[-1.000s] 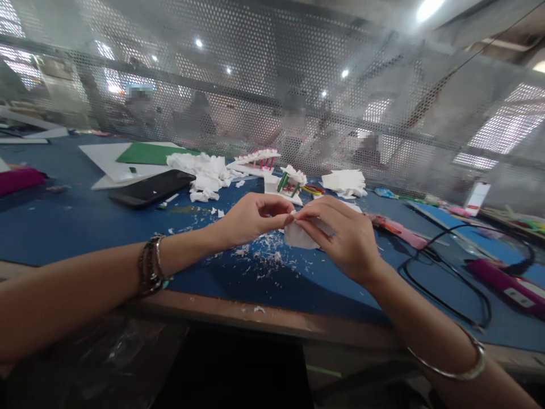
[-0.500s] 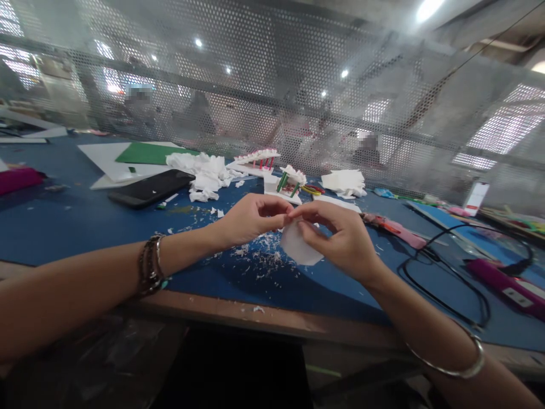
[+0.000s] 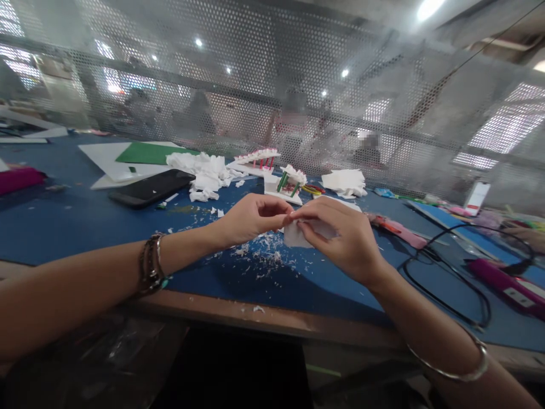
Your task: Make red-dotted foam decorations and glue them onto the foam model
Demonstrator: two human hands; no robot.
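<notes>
A thin white sheet piece (image 3: 295,236), paper-like, hangs beneath the fingers of my right hand (image 3: 347,236), pinched between thumb and fingers. My left hand (image 3: 247,220) is also closed in a pinch, its fingertips meeting the right ones at the sheet's top edge. Whatever lies between the left fingertips is too small to make out. Below both hands, white shreds (image 3: 272,258) are scattered over the blue table mat (image 3: 204,272). Just beyond stand a small white model with green posts (image 3: 289,183) and another with pink posts (image 3: 258,159).
Left of the models lie crumpled white paper (image 3: 204,170), a black phone (image 3: 151,189) and a green sheet (image 3: 149,153). To the right are stacked white sheets (image 3: 344,183), a pink-handled tool (image 3: 400,232), a black cable (image 3: 447,284) and a purple power strip (image 3: 504,284). Perforated metal screens the back.
The white sheet has tilted up toward my right palm, so less of it shows. My right hand has shifted slightly; the left stays put. A blurred skin-toned shape appears at the far right.
</notes>
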